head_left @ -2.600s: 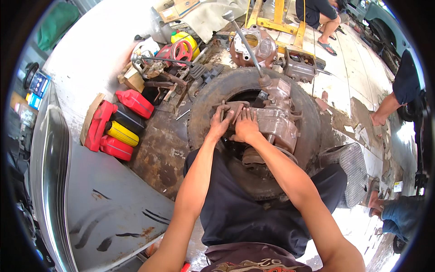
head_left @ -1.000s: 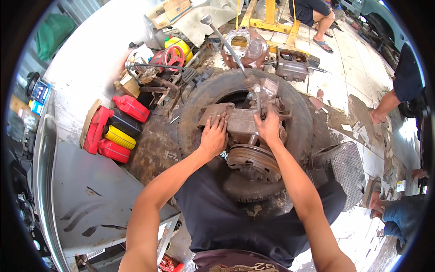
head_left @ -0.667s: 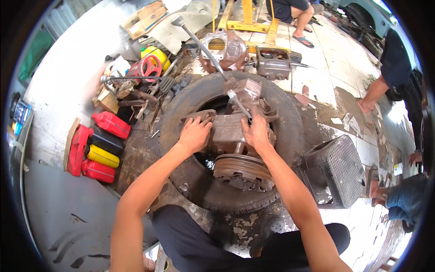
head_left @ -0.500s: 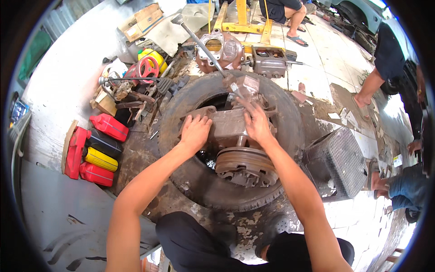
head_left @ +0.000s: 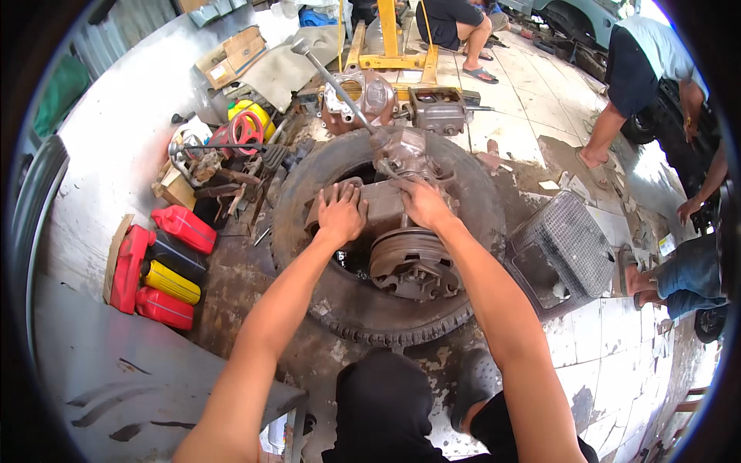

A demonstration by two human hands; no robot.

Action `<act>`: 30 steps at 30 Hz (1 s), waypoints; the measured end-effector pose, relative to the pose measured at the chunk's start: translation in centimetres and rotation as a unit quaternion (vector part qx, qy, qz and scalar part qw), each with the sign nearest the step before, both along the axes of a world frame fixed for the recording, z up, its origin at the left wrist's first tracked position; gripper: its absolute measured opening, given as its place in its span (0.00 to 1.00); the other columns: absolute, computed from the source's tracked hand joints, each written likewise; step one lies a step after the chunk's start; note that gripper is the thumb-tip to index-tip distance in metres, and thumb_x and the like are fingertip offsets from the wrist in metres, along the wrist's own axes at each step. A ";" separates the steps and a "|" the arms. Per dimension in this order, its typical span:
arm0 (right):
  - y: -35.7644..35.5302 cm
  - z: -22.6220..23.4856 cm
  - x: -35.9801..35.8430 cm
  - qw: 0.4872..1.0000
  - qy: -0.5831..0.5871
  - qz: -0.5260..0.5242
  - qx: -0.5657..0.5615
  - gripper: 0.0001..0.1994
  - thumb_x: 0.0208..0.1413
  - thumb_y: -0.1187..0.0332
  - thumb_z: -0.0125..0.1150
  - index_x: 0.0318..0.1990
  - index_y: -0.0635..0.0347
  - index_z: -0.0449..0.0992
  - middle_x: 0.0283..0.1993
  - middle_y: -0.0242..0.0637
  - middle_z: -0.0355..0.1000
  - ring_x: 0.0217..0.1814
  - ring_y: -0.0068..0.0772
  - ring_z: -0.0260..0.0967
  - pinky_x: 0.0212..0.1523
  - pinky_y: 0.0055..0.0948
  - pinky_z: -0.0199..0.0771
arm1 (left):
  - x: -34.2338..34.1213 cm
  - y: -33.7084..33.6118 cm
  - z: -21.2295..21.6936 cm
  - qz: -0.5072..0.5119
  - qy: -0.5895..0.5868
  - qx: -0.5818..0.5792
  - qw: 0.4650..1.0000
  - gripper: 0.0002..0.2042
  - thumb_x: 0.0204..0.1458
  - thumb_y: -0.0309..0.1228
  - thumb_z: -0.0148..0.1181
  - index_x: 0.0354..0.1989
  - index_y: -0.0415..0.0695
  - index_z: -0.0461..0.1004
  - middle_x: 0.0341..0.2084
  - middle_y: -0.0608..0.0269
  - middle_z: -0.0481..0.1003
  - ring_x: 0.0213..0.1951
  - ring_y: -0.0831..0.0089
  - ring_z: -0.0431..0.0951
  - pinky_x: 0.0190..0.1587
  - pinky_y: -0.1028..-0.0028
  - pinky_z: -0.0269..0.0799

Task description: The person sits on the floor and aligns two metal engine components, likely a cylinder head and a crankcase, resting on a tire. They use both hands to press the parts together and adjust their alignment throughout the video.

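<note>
Where a grey metal panel (head_left: 193,359) filled the lower left, dark streaks marked its face. Above it sat red, black and yellow plastic jugs (head_left: 171,282), packed close together. Farther up, a red wheel (head_left: 247,130) lay among loose metal parts, a yellow jug (head_left: 264,117) just behind it, a flattened cardboard box (head_left: 230,59) beyond.

Your left hand (head_left: 341,216) lay palm down on the left end of a brown gearbox casing (head_left: 382,208), fingers spread, grip released. The casing rested on a tyre (head_left: 355,312) lying flat on the floor, over its central hole. A long gear lever (head_left: 340,86) rose from the casing's far end, leaning left; past the tyre stood a bell housing (head_left: 378,96). A ribbed, rusty drum (head_left: 409,255) faced you at the casing's near side.

Your right hand (head_left: 426,207) was on the casing above that drum, fingers reaching toward the lever's base; I could not tell whether they grasped anything. Beyond, right of the bell housing, was a smaller gearbox (head_left: 440,116); farther off, a co-worker (head_left: 455,29) sat low. A textured stool (head_left: 567,247) stood just right of the tyre. At far right, a second co-worker (head_left: 637,73) bent forward.
</note>
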State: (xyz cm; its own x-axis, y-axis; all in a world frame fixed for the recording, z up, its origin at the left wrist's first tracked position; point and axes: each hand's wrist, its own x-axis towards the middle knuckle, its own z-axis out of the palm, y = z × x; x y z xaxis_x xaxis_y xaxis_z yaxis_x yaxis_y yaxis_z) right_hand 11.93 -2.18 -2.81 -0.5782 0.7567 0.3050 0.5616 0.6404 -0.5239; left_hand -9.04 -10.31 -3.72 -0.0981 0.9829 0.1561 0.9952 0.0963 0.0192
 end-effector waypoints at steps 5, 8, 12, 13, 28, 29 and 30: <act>-0.9 0.3 0.8 1.000 -0.008 -0.005 -0.018 0.22 0.57 0.67 0.53 0.60 0.48 0.73 0.60 0.47 0.71 0.65 0.53 0.66 0.63 0.54 0.66 | 1.0 -2.1 -0.2 0.010 0.004 -0.025 1.000 0.31 0.67 0.54 0.35 0.70 0.49 0.63 0.72 0.62 0.58 0.74 0.54 0.53 0.74 0.43 0.36; 0.4 0.0 0.7 1.000 0.016 0.020 0.012 0.21 0.58 0.68 0.53 0.60 0.48 0.74 0.59 0.49 0.71 0.64 0.55 0.66 0.62 0.51 0.67 | 0.0 -0.2 1.5 -0.004 -0.014 -0.028 1.000 0.30 0.67 0.55 0.35 0.70 0.51 0.63 0.72 0.64 0.58 0.74 0.54 0.53 0.74 0.45 0.36; 0.1 -0.7 0.6 0.999 0.026 0.024 0.022 0.20 0.60 0.70 0.52 0.60 0.50 0.74 0.58 0.50 0.72 0.62 0.56 0.67 0.61 0.51 0.68 | 1.4 -1.5 -0.9 0.032 -0.013 -0.042 0.999 0.31 0.67 0.56 0.32 0.69 0.50 0.64 0.72 0.65 0.58 0.75 0.55 0.50 0.74 0.44 0.35; 0.2 -0.6 0.9 0.999 0.023 0.024 0.018 0.20 0.60 0.69 0.52 0.60 0.50 0.74 0.58 0.49 0.71 0.62 0.56 0.67 0.61 0.51 0.68 | 1.6 -1.8 0.5 0.029 -0.019 -0.054 0.998 0.31 0.67 0.56 0.32 0.69 0.50 0.64 0.72 0.65 0.58 0.75 0.55 0.50 0.74 0.44 0.35; -0.1 0.1 0.5 0.999 0.023 0.017 -0.022 0.24 0.58 0.67 0.53 0.64 0.48 0.70 0.63 0.44 0.67 0.67 0.55 0.61 0.67 0.61 0.58 | 0.7 -0.4 1.0 0.006 0.003 -0.057 0.998 0.36 0.65 0.58 0.36 0.73 0.46 0.56 0.74 0.61 0.54 0.75 0.59 0.50 0.75 0.51 0.39; 0.5 -0.7 1.1 0.999 0.044 0.011 -0.022 0.24 0.58 0.67 0.53 0.64 0.48 0.70 0.63 0.44 0.67 0.67 0.55 0.61 0.67 0.61 0.57 | 1.4 -0.7 1.2 -0.012 0.009 -0.061 0.998 0.35 0.65 0.58 0.36 0.73 0.45 0.57 0.74 0.61 0.54 0.75 0.59 0.50 0.75 0.51 0.39; 0.4 -0.6 0.9 0.997 0.066 0.019 -0.022 0.24 0.58 0.67 0.53 0.64 0.48 0.70 0.63 0.43 0.67 0.67 0.56 0.61 0.67 0.62 0.57 | 1.2 -1.3 1.4 -0.015 0.015 -0.066 0.998 0.35 0.66 0.57 0.36 0.73 0.45 0.57 0.74 0.61 0.54 0.75 0.59 0.50 0.75 0.51 0.39</act>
